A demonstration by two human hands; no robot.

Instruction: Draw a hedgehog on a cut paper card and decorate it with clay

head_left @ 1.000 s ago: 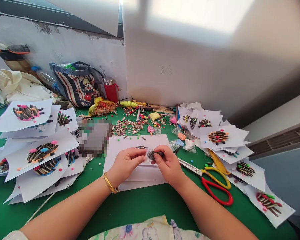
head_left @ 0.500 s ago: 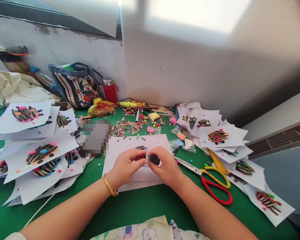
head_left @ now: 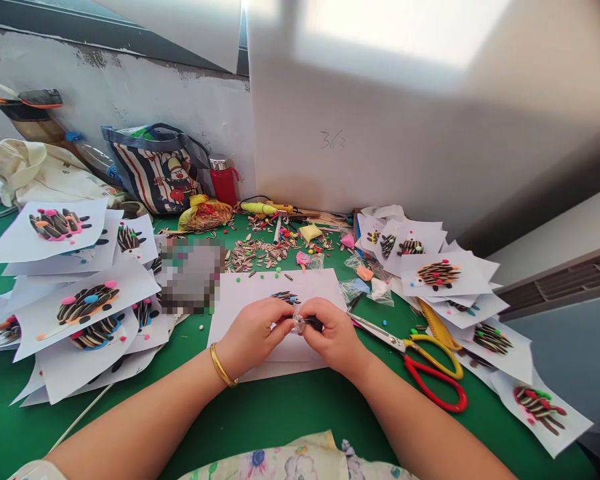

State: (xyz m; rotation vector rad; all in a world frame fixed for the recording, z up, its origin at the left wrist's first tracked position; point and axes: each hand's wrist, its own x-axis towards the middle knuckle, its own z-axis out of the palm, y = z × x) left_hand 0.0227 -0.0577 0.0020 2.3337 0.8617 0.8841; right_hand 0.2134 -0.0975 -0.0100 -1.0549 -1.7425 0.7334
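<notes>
Over a sheet of white paper [head_left: 237, 293], my two hands meet with their fingertips close together. My left hand [head_left: 253, 335] is closed, pinching a crinkled clear plastic bag [head_left: 298, 323]. A dark lump, which looks like black modelling clay [head_left: 314, 323], is at the bag's right side. My right hand [head_left: 336, 335] is closed around this lump, its thumb and fingers hiding part of it. Just beyond the fingertips, striped sunflower seeds [head_left: 284, 296] with some blue show on the paper, partly hidden by my hands.
Scissors [head_left: 415, 353] with red and yellow handles lie right of my right hand. Piled seed pictures flank me on the left [head_left: 130, 270] and right [head_left: 463, 317]. Loose seeds [head_left: 260, 253], small bagged clay pieces [head_left: 363, 272], a red bottle [head_left: 223, 183] and a striped bag [head_left: 153, 173] are behind.
The dark lump shows less between my hands, more covered by my right fingers. The plastic looks more bunched up. The whole view has shifted slightly.
</notes>
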